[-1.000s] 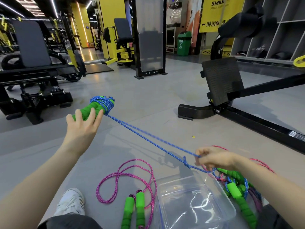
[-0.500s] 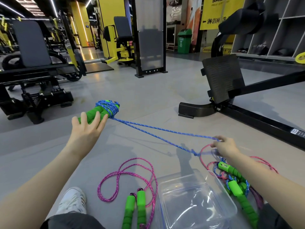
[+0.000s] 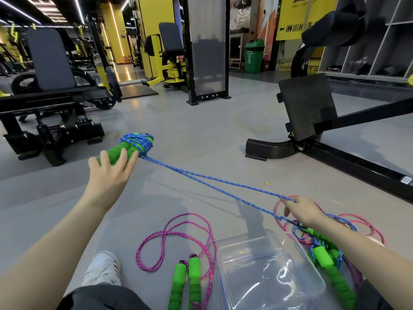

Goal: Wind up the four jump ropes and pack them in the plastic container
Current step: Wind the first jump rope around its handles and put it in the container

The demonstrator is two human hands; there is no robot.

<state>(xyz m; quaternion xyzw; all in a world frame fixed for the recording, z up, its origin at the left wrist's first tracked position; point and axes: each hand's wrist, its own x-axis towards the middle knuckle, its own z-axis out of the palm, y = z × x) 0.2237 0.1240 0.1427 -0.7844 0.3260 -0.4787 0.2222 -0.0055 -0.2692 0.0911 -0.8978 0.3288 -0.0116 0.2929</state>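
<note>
Blue jump rope (image 3: 223,181), partly coiled round green handles (image 3: 114,153), stretches taut.

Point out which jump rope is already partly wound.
The blue braided jump rope: its coils wrap the green foam handles that the left hand grips. The pink braided rope on the grey floor lies loose.

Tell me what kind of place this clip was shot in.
Very likely a gym: a padded bench machine at left, a yellow seated machine behind, and a black footplate on a rail at right, all on a grey floor.
</note>
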